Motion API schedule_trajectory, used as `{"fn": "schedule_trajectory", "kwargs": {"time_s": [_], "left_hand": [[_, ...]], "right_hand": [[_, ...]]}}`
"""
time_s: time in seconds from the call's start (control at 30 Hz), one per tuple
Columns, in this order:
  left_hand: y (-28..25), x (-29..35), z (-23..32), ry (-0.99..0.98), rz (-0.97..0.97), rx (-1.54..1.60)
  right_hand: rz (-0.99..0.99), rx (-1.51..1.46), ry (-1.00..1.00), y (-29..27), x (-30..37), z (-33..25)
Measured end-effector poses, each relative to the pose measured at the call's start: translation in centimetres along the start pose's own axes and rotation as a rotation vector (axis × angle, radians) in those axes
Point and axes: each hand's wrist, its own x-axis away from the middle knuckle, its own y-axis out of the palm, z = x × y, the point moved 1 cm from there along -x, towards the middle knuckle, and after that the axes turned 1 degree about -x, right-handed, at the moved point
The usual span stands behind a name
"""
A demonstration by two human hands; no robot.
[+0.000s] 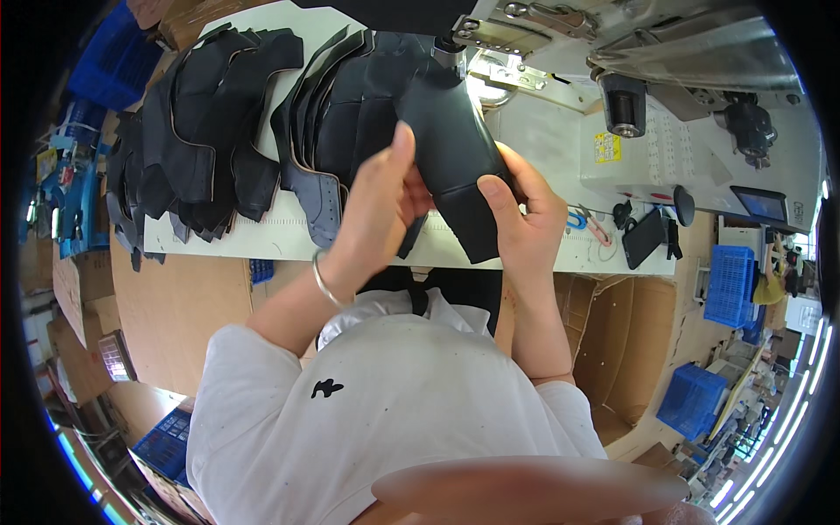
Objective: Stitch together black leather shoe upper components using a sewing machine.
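Note:
A black leather piece (457, 144), curved like a shoe or boot upper, hangs from the sewing machine's working end (450, 54) toward the table's front edge. My right hand (529, 214) pinches its right edge, thumb on top and fingers behind. At its left edge, my left hand (378, 206) has its fingers curled against the leather with the thumb raised; part of those fingers is hidden. A bangle circles my left wrist. Close to that hand lie several similar black pieces (341, 131), overlapping, with a row of holes along one lower flap.
Another heap of black leather pieces (197, 131) covers the white table's (289, 226) left side. Scissors (588, 224) and a black phone (645, 238) lie at the right. The machine body (652, 157) stands behind them. An open cardboard box (626, 341) is below the table.

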Motion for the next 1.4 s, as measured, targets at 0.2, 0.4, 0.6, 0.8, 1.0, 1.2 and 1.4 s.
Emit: {"fn": "schedule_trajectory", "kwargs": {"time_s": [0.2,0.4,0.6,0.8,1.0,1.2,1.4], "left_hand": [[-0.4,1.7,-1.9,0.212,0.002,-0.256],[-0.2,1.2,-0.6,0.268,0.089,-0.435],[-0.7,0.8,0.4,0.315,0.091,-0.56],[-0.8,0.3,1.6,0.31,0.075,-0.558],[-1.1,0.0,1.7,0.274,0.077,-0.563],[-0.7,-0.4,0.8,0.433,0.054,-0.616],[-0.4,-0.1,0.8,0.479,0.083,-0.61]], "right_hand": [[0.03,0.032,-0.014,1.4,0.1,0.1],[0.079,0.012,-0.01,2.6,0.0,-0.4],[0.065,0.046,-0.014,2.4,-0.4,-0.8],[0.068,0.031,0.009,0.7,-2.6,0.4],[0.106,-0.342,0.023,0.7,-7.7,3.4],[0.136,-0.582,-0.194,-0.5,-7.7,0.6],[-0.111,0.201,-0.221,-2.4,-3.2,0.5]]}}
